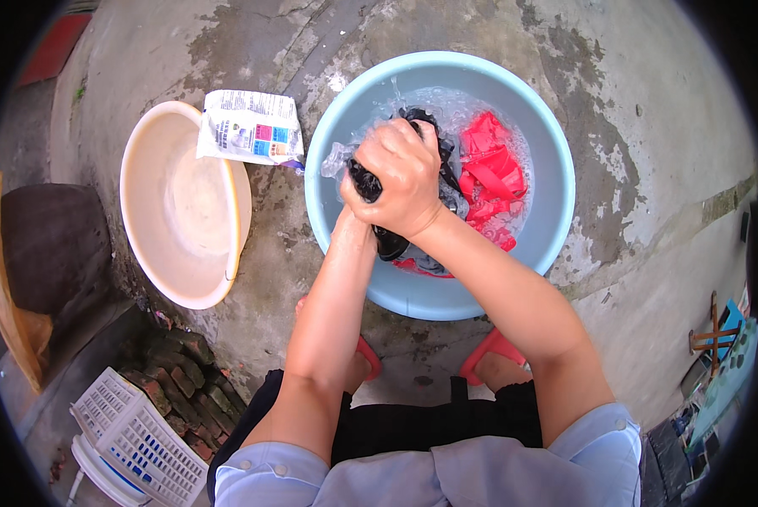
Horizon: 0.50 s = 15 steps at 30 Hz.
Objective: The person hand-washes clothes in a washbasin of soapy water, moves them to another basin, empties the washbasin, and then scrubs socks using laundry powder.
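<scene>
Over a light blue plastic basin [410,308] of sudsy water, both my hands are pressed together around a bunched wet black cloth [365,182]. My right hand [399,174] lies on top with its fingers wrapped over the cloth. My left hand [351,212] is mostly hidden beneath it; only the wrist and a small part of the hand show. More black cloth hangs down into the water below the hands. A red garment [489,171] with straps lies wet in the basin's right side, apart from my hands. Splashing water shows left of the black cloth.
A cream plastic basin [182,203] leans tilted at the left. A white printed detergent bag [252,127] lies between the basins, overlapping the cream rim. Stacked bricks [185,386] and a white plastic basket [141,437] are at lower left. A wooden frame [714,333] stands far right.
</scene>
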### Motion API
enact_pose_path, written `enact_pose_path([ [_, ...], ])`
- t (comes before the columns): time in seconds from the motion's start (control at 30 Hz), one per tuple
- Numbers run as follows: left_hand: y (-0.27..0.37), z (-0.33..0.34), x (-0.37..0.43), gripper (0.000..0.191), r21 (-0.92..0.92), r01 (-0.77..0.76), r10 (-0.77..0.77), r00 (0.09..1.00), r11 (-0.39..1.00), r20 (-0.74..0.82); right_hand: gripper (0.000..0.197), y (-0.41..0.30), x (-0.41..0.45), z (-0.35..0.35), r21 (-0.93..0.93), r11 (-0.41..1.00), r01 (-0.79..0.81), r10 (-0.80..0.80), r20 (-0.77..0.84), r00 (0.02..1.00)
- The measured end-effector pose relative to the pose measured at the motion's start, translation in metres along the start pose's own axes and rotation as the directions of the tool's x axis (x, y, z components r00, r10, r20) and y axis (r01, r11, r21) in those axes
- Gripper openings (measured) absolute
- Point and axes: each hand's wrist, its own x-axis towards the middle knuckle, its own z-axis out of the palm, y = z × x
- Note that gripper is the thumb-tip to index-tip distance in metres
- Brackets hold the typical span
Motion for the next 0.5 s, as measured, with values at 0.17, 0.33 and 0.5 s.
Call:
enact_pose_path([
  [0.17,-0.005,0.019,-0.006,0.043,0.498,0.047,0.058,0.980,0.866,-0.192,0.023,0.068,0.033,0.003,0.104,0.720,-0.686,0.687,0.034,0.726],
  [0.33,0.036,0.062,-0.039,0.061,0.989,-0.130,0.348,0.926,-0.070,0.146,0.042,0.116,0.003,-0.049,-0.367,0.905,-0.216,0.310,0.218,0.925],
  [0.5,-0.016,0.014,-0.023,0.059,0.793,-0.191,0.309,0.848,-0.579,0.430,0.077,0.099,-0.043,-0.063,-0.406,0.902,0.146,0.180,0.662,0.728],
])
